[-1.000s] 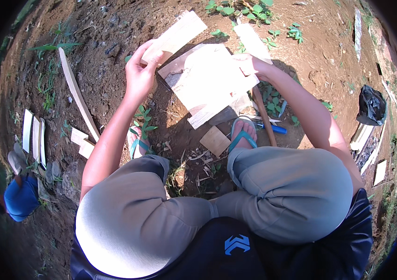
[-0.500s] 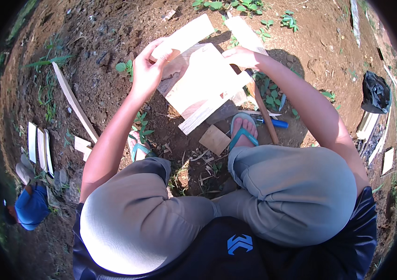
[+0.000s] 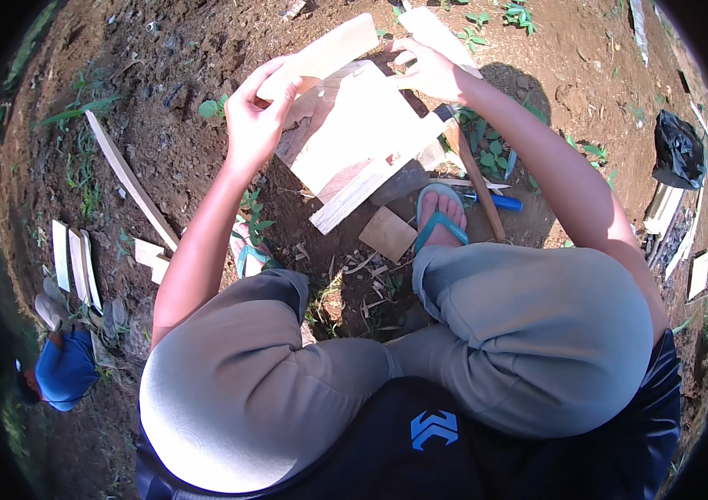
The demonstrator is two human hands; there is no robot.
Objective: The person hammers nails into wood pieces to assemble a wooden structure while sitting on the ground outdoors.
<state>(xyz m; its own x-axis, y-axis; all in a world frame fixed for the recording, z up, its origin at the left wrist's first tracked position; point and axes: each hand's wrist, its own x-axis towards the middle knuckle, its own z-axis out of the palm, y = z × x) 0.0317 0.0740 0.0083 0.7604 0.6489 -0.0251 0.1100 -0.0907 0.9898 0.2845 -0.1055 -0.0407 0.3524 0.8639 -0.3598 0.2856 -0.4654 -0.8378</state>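
Observation:
My left hand grips a short pale wooden board, thumb on the near side, and holds it tilted over the far edge of a wooden block. Strong sunlight washes out the block's top. Just right of the held board is my right hand, fingers apart and curved, nothing seen in them. Behind its fingers a second pale board lies on the soil. Across the block's near side rests a narrow wooden strip. A hammer leans at the block's right, its head by the strip's end.
A blue-handled tool lies beside my right foot, and a square wood piece between my feet. Wood strips lie to the left. At the right stands a black plastic bag. A person in blue is at lower left.
My right hand has lifted away from the block's far right corner, and its fingers have spread. The left hand still holds the board, shifted slightly. The view has moved a little.

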